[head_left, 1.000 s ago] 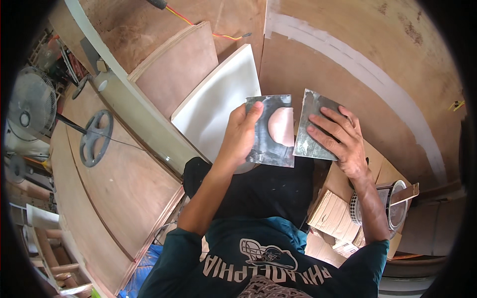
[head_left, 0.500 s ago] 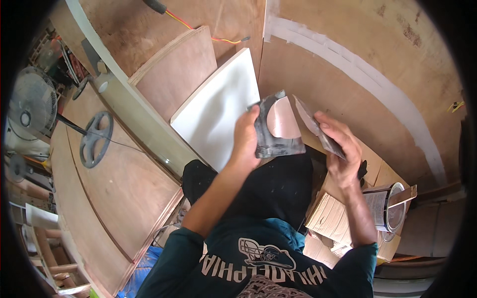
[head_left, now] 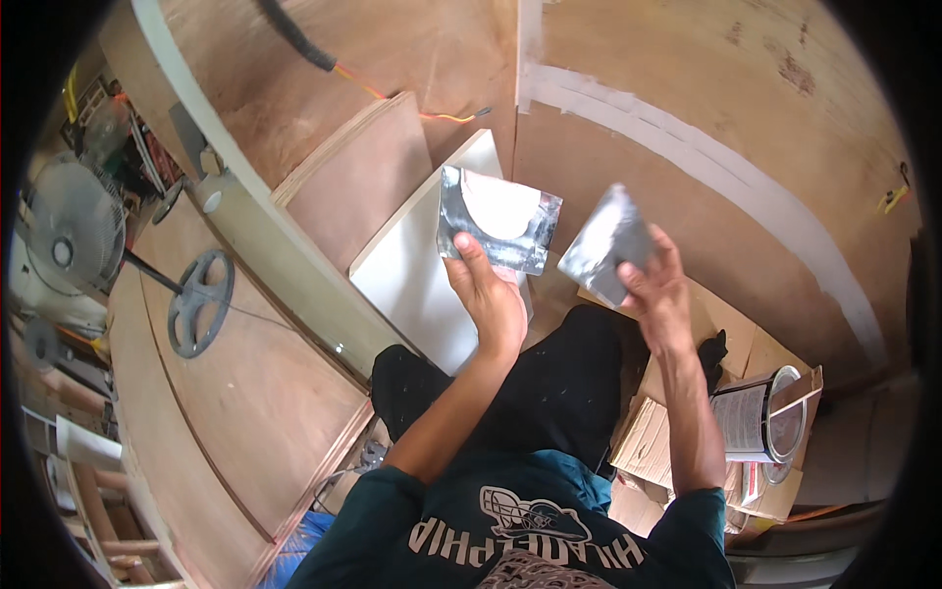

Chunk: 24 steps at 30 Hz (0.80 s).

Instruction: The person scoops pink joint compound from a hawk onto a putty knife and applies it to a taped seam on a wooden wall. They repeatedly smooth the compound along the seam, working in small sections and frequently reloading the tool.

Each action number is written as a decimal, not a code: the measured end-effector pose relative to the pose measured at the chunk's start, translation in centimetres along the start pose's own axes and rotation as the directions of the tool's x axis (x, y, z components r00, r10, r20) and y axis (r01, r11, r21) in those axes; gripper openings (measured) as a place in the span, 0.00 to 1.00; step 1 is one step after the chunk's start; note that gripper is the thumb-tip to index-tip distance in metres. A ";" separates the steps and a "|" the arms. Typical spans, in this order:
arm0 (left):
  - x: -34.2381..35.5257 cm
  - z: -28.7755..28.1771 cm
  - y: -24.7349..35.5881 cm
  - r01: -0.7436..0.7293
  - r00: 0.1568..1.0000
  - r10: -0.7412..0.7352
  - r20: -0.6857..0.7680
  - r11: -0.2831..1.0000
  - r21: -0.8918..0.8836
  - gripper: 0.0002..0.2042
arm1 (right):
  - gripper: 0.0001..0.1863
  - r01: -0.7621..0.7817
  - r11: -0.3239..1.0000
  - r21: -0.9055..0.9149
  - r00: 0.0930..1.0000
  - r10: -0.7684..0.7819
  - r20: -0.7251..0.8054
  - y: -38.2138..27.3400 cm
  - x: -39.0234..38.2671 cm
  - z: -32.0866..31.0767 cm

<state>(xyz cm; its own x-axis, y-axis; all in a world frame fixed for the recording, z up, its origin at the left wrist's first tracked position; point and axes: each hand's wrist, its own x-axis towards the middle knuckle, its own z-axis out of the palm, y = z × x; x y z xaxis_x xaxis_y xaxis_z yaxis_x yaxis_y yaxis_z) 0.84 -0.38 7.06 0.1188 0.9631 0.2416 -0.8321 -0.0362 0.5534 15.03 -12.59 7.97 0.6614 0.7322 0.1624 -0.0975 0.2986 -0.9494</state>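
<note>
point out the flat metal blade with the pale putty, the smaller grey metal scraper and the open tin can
flat metal blade with pale putty (head_left: 498, 218), head view, middle of its face
smaller grey metal scraper (head_left: 605, 243), head view, blade centre
open tin can (head_left: 746, 420), head view, side wall

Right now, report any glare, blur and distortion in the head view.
Head view: fisheye bends the curved plywood edge and leaves black corners; glare whitens the metal blade in the left hand; the blade in the right hand is motion-blurred; daylight is even.

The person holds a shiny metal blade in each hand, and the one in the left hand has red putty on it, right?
Not quite. The head view shows the putty on the left hand blade is whitish, not red. The right hand holds the other blade.
</note>
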 end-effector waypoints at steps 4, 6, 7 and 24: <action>-1.6 0.3 -1.2 -0.096 0.979 0.064 0.195 0.983 0.156 0.26 | 0.40 -0.075 0.983 -0.166 0.992 0.090 0.084 0.3 -0.4 1.2; -2.1 -0.1 -0.9 -0.037 0.961 -0.051 0.272 0.950 0.310 0.27 | 0.39 -0.077 0.984 -0.162 0.991 0.094 0.098 0.4 0.1 0.9; -2.2 -0.3 -0.9 -0.001 0.947 -0.115 0.299 0.932 0.362 0.27 | 0.40 -0.044 0.982 -0.183 0.994 0.061 0.087 -0.1 0.3 0.9; -2.1 -3.7 -2.1 0.653 0.729 -0.684 -0.027 0.707 -0.271 0.18 | 0.21 0.648 0.479 -0.592 0.758 -0.476 0.446 -3.0 -2.7 1.3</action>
<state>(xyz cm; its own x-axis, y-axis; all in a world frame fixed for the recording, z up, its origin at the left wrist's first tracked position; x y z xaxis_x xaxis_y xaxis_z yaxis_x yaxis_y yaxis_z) 0.38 -1.31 2.44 0.6411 0.7339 -0.2243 -0.6575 0.6761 0.3327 12.54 -14.63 10.74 0.2165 0.6859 0.6947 0.8221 0.2557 -0.5087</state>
